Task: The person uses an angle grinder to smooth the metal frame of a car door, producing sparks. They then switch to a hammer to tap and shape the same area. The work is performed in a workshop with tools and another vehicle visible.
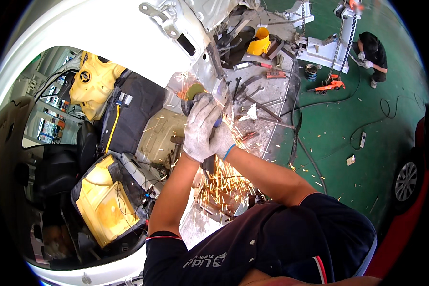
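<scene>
Both of my hands wear whitish knit gloves and hold an angle grinder (189, 106) together. My left hand (200, 125) wraps over its top. My right hand (222, 139) grips it from the right and below, partly hidden by the left. The grinder's greenish disc (195, 90) meets the edge of the white car body (100, 33) beside a bare metal pillar (209, 57). Orange sparks (224, 188) spray from the contact and fall below my wrists. The exact contact point is hidden by glare and my hands.
Tools and metal bars (262, 107) lie on the platform at right, near a yellow container (259, 42). An orange chain clamp (330, 84) hangs by a white frame (326, 50). Cables (314, 169) cross the green floor. Another person (371, 55) crouches far right; a red car (412, 224) stands nearer.
</scene>
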Action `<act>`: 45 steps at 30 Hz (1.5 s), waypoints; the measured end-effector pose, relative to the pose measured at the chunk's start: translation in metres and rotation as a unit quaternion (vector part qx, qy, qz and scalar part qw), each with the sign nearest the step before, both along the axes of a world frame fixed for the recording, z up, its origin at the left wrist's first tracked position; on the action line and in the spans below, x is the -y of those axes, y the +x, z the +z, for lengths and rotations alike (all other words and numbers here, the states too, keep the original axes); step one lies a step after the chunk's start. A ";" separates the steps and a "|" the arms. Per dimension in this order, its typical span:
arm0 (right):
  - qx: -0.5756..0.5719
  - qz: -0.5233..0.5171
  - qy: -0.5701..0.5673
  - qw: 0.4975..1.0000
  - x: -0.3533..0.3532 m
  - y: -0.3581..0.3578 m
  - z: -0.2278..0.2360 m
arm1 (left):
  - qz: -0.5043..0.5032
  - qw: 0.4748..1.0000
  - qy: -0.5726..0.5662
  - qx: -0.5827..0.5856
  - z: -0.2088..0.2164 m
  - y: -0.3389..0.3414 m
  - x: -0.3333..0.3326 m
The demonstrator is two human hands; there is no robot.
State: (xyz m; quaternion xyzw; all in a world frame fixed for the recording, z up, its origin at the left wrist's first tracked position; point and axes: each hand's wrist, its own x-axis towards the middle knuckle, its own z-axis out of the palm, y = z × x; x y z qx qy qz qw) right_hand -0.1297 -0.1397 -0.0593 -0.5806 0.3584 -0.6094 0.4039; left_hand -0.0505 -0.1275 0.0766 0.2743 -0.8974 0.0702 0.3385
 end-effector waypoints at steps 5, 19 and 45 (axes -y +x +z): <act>-0.050 -0.025 -0.043 0.997 0.004 -0.004 -0.023 | 0.014 1.000 0.022 0.003 0.000 -0.017 -0.010; 0.040 0.017 -0.009 0.999 0.024 0.003 -0.073 | 0.009 1.000 0.006 -0.015 -0.008 -0.020 -0.003; 0.348 0.133 0.155 0.915 -0.005 -0.004 -0.025 | 0.016 0.999 0.028 -0.007 -0.011 -0.021 -0.008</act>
